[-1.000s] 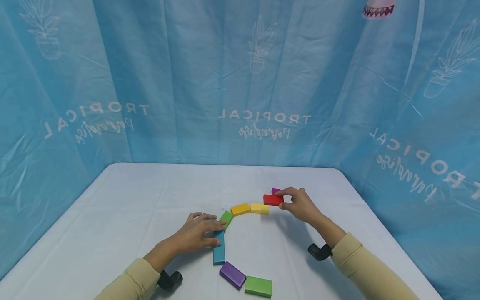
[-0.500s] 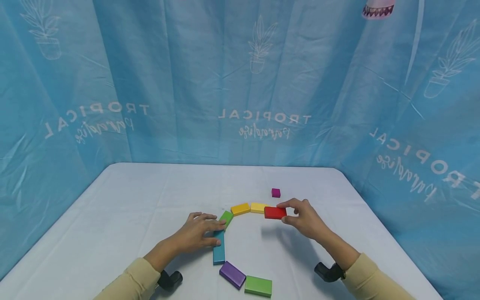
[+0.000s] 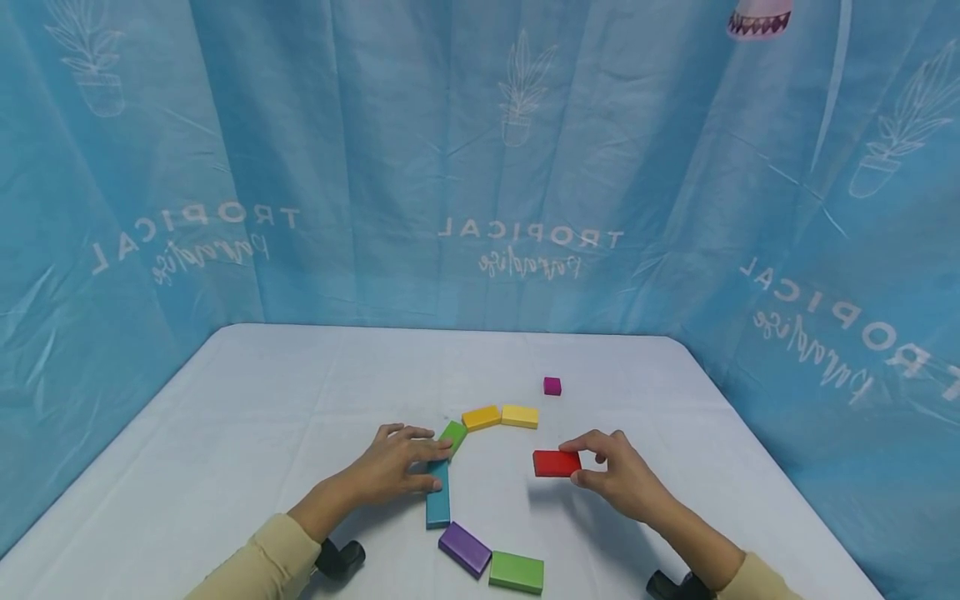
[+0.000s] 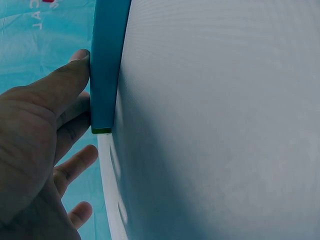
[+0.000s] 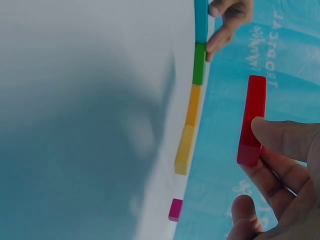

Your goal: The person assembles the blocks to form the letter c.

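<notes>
My right hand (image 3: 621, 473) pinches a red block (image 3: 557, 463) by its right end, between thumb and fingers. The red block is held above the table, its shadow falling on the cloth below. In the right wrist view the thumb presses one face of the red block (image 5: 253, 117). My left hand (image 3: 397, 467) rests on the blue block (image 3: 438, 504), thumb and fingertips on its top and the fingers loosely extended. Its fingertips reach the near end of a small green block (image 3: 454, 435). Up close, the left wrist view shows thumb and fingers against the blue block (image 4: 107, 65).
An orange block (image 3: 481, 417) and a yellow block (image 3: 520, 417) continue the curve past the small green one. Nearer me lie a purple block (image 3: 465, 550) and a larger green block (image 3: 517, 573). A magenta cube (image 3: 552, 387) sits farther back. Blue curtain (image 3: 480, 167) surrounds the white table (image 3: 315, 375).
My right hand has carried the red block toward me, away from the magenta cube and past the yellow block. The left hand has stayed in place on the blue block.
</notes>
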Available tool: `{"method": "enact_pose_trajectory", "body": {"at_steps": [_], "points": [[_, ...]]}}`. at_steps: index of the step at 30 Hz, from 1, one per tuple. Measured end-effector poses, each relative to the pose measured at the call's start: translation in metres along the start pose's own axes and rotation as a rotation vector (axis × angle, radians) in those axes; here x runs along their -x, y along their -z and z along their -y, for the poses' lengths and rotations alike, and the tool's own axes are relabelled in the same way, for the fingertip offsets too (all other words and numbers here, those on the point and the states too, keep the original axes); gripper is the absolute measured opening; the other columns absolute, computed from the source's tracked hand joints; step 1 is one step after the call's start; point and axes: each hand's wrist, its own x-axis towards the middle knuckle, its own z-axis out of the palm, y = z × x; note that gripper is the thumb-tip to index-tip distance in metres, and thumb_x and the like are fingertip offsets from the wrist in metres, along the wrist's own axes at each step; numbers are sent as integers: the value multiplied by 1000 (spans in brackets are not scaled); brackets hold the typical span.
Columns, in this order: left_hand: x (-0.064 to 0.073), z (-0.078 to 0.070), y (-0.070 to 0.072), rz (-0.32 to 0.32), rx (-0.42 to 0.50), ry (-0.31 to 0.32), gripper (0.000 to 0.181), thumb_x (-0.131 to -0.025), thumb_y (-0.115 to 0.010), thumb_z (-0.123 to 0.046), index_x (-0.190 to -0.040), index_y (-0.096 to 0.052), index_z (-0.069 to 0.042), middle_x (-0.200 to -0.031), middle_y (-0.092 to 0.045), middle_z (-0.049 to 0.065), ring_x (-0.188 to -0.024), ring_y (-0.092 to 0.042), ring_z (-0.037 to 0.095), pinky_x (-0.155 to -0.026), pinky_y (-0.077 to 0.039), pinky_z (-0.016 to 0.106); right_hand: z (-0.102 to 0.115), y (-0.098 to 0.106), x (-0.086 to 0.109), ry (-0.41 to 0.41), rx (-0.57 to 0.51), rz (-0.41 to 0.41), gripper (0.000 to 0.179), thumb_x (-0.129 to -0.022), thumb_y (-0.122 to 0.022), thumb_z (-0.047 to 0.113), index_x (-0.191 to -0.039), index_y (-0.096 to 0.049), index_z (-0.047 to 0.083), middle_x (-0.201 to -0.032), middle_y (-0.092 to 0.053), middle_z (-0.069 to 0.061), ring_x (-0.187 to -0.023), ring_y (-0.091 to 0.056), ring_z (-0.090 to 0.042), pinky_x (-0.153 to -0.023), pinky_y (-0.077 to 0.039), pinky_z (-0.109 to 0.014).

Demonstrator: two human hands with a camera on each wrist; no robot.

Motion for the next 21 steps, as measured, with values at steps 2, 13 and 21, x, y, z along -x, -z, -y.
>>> {"method": "enact_pose_trajectory", "body": {"at_steps": [2, 13, 21], "points": [[0, 0, -1, -1, -1, -2, 56, -86, -70, -42, -133, -60, -15, -135, -56, -3, -128, -43, 31, -102, -20, 63, -3, -1, 4, -2, -3, 16, 38, -77, -77, 1, -108, -72, 23, -103, -62, 8, -98, -47, -29, -63, -47, -32], [0, 0, 1, 4, 2, 6, 55, -85, -71, -41, -133, -59, -16, -134, -57, -4, -128, -43, 29, -103, -20, 61, -13, -2, 31, -20, -18, 132, 36, -78, -76, 5, -109, -71, 23, -105, -59, 5, -95, -45, -27, -68, -44, -35], [-1, -2, 1, 5, 10, 5, 56, -85, -70, -42, -133, -59, -15, -135, -56, -4, -129, -43, 30, -103, -20, 62, -19, -3, 41, -33, -1, 194, 38, -74, -79, 6, -107, -71, 25, -106, -58, 2, -93, -44, -25, -67, -45, -34]]}}
